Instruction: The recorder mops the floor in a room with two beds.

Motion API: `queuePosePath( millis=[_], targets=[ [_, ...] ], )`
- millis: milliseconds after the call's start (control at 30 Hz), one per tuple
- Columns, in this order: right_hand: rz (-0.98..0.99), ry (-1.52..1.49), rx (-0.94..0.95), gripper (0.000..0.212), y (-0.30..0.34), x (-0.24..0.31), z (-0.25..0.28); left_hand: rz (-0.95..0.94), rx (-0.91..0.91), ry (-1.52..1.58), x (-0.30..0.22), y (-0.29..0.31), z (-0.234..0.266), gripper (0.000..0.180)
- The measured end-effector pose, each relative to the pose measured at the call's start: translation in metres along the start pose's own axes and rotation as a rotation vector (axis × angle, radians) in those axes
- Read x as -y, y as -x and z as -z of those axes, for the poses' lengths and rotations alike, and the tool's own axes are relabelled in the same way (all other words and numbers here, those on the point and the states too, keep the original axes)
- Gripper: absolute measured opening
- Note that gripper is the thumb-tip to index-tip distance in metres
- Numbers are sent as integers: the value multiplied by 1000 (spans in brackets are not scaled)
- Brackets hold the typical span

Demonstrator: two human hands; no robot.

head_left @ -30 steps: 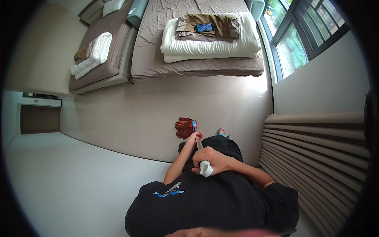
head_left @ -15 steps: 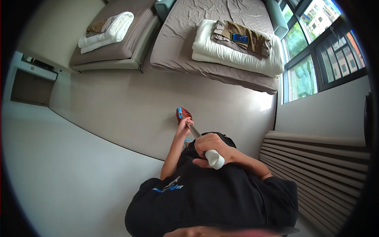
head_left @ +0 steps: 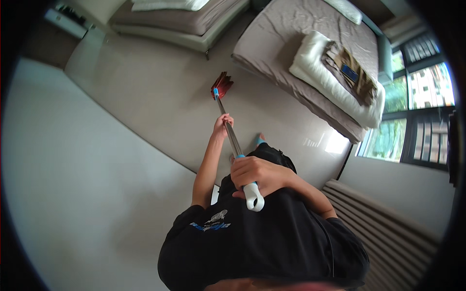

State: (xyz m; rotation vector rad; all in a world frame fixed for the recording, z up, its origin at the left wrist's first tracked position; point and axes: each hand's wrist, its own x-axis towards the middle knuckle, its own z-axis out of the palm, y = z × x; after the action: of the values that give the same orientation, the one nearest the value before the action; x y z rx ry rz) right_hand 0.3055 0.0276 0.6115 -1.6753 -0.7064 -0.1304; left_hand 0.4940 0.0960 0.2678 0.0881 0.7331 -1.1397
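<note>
A mop with a metal pole, a blue joint and a dark red head stretches away from my body toward the floor. My left hand is closed round the pole at its middle. Closer to my chest, my right hand wraps the upper end, just above a blue collar. The white grip with its hanging loop sticks out below that hand. The red strips of the head spread on the pale floor, short of the beds.
Ahead right stands a bed with a folded white quilt, brown cloth and a phone on it. Another bed is at the far left. A white wall runs along my left; windows and a slatted panel are on my right.
The mop head has moved out ahead of me, farther from my feet, and my left hand has reached forward with the pole. My view has turned left, so the beds appear shifted right.
</note>
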Motion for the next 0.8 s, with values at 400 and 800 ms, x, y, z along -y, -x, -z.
queuePosePath(
  millis=[400, 800],
  targets=[
    [-52, -522, 330, 23, -147, -188, 81, -452, -64, 511, -128, 50, 79, 23],
    [-346, -606, 438, 21, -258, -315, 187, -740, -695, -362, -189, 33, 98, 4]
  ],
)
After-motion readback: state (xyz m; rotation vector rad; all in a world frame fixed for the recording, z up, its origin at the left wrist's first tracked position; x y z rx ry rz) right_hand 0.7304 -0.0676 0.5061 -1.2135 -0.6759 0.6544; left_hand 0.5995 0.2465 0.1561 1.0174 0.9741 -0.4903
